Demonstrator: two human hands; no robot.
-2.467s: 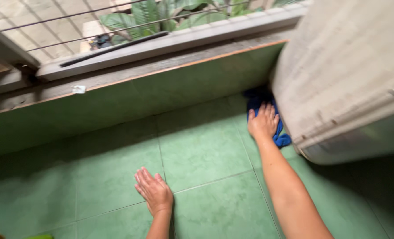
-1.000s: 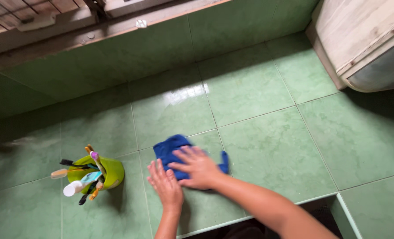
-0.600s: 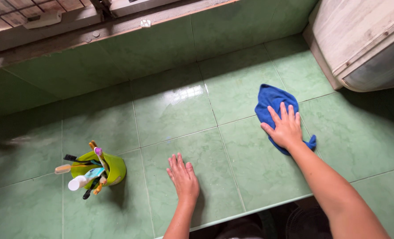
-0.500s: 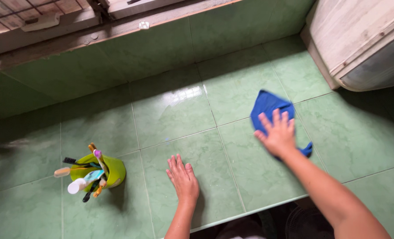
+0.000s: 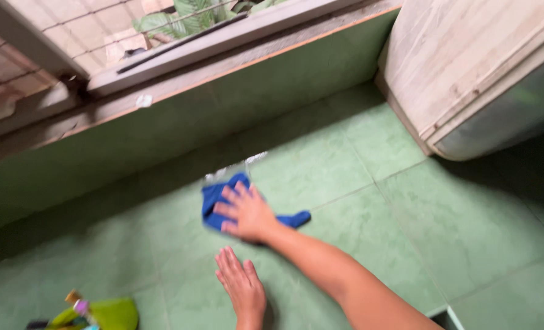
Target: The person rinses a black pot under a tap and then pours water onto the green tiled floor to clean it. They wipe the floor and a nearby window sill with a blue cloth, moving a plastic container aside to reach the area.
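Observation:
My right hand [image 5: 246,212] presses flat on a blue cloth [image 5: 214,197] that lies on the green tiled counter [image 5: 357,201], near the middle of the view. The cloth sticks out to the left of the fingers and to the right of the wrist. My left hand [image 5: 241,287] rests palm down on the tiles just in front of the cloth, fingers together, holding nothing. The picture is blurred by motion.
A lime green cup [image 5: 104,313] with toothbrushes stands at the lower left edge. A pale wooden cabinet [image 5: 467,67] sits at the upper right. Behind the counter runs a green tiled upstand [image 5: 162,131] under a window sill with bars and plants outside.
My right hand has slid the blue cloth from the right side of the counter leftward to the middle. The left hand has stayed planted. The camera has tilted up toward the window.

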